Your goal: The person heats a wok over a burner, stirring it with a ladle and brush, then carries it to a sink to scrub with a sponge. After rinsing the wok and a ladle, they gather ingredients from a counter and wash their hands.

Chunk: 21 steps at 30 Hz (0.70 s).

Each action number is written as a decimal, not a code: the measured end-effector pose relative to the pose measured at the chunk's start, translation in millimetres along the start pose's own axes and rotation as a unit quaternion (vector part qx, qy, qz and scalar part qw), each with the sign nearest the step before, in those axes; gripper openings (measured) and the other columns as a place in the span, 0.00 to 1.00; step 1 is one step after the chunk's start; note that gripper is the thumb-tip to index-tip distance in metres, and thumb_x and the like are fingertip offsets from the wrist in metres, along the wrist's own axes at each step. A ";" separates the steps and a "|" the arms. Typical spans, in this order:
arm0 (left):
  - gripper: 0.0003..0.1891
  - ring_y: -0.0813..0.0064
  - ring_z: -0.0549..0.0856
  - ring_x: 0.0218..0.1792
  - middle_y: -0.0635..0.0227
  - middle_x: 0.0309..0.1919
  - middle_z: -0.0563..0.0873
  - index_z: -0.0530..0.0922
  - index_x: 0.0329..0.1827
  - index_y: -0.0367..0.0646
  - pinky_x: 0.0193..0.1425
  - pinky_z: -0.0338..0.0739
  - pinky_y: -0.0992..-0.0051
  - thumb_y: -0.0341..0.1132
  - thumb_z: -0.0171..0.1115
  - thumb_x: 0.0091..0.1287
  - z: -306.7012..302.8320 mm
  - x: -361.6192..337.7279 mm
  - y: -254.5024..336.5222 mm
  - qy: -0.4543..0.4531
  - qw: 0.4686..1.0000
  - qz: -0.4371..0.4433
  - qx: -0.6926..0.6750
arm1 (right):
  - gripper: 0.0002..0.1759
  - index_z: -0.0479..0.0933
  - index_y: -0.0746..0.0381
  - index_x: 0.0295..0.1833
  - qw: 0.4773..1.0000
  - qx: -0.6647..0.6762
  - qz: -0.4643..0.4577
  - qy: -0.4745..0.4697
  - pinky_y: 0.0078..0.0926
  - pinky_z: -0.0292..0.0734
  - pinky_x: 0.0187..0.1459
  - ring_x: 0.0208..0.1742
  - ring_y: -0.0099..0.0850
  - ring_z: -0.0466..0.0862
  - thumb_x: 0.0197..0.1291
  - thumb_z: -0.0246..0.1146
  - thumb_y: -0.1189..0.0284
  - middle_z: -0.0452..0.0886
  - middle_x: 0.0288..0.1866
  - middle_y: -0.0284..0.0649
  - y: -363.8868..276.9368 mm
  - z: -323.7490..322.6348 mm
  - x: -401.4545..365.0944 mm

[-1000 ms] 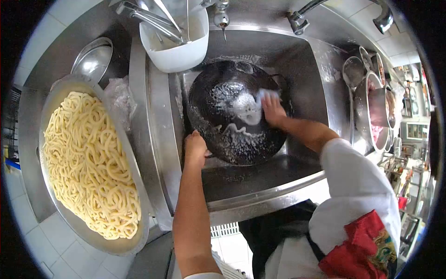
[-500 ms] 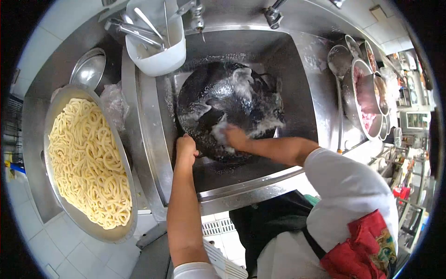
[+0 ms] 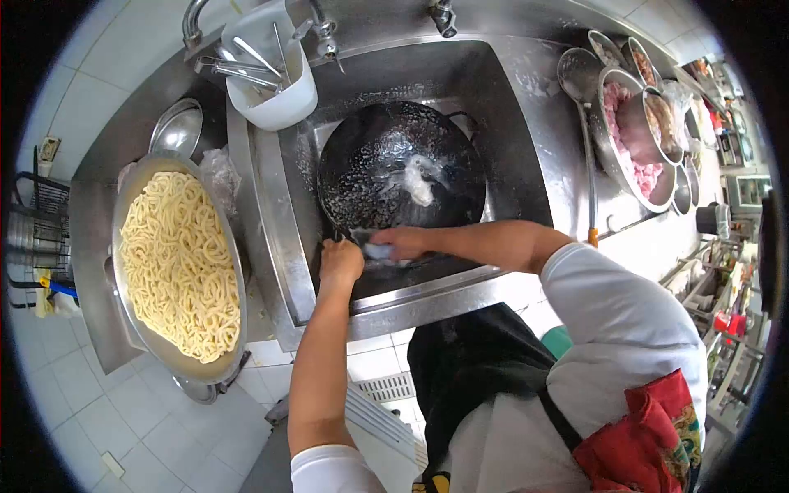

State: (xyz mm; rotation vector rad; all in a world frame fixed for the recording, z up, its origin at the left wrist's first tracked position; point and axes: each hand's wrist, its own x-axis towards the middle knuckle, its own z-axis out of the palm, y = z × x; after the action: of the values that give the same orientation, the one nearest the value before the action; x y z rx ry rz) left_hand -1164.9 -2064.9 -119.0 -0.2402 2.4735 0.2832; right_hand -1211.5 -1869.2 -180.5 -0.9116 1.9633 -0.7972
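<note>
A black wok [image 3: 349,164], wet and streaked with suds, sits in the steel sink [image 3: 514,156]. A clump of white foam [image 3: 419,182] lies in its bowl. My left hand [image 3: 340,261] is closed on the wok's near left edge, where the fingers partly hide the grip. Beside it, my right hand [image 3: 404,243] presses a pale, blurred scrubbing pad [image 3: 378,248] against the near inside wall of the wok. Motion blur keeps the pad's exact material from showing.
Left of the sink stands a large metal bowl of thick noodles [image 3: 181,263]. A white plastic container [image 3: 283,103] with utensils hangs at the sink's back left corner. To the right are a long-handled ladle [image 3: 590,164] and a bowl of raw meat [image 3: 612,135]. Taps [image 3: 325,37] overhang the back.
My right hand has moved left and toward me with the pad, close to my left hand. Foam in the wok has shrunk to one clump. The view has shifted slightly.
</note>
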 end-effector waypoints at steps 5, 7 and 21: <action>0.16 0.68 0.66 0.63 0.70 0.57 0.75 0.86 0.49 0.47 0.64 0.60 0.67 0.42 0.60 0.64 -18.6 -40.0 38.9 0.053 0.966 0.079 0.239 | 0.24 0.78 0.53 0.56 0.941 -0.272 0.169 -0.112 0.42 0.77 0.53 0.51 0.48 0.83 0.49 0.64 0.68 0.83 0.50 0.48 95.6 -78.4 -76.7; 0.21 0.59 0.70 0.63 0.63 0.56 0.79 0.86 0.50 0.47 0.62 0.66 0.62 0.50 0.64 0.60 -33.9 -49.5 57.3 -0.007 0.963 0.173 0.207 | 0.22 0.81 0.54 0.52 0.951 -0.240 0.190 0.033 0.40 0.79 0.49 0.49 0.47 0.84 0.47 0.64 0.69 0.85 0.47 0.48 56.9 -141.3 -105.3; 0.35 0.64 0.85 0.39 0.47 0.38 0.87 0.81 0.42 0.24 0.46 0.75 0.68 0.57 0.69 0.57 -265.5 -27.4 139.4 0.108 0.893 0.134 -0.416 | 0.29 0.78 0.55 0.59 0.738 -0.073 -0.034 0.670 0.36 0.75 0.49 0.48 0.44 0.77 0.47 0.60 0.83 0.75 0.46 0.48 -150.6 -194.9 -203.9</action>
State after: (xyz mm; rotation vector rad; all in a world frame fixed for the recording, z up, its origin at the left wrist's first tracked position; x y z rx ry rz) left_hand -1328.3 -1997.0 124.6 -0.2860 2.4436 1.5090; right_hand -1249.2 -1744.9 111.7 -0.4227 3.2505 -1.6415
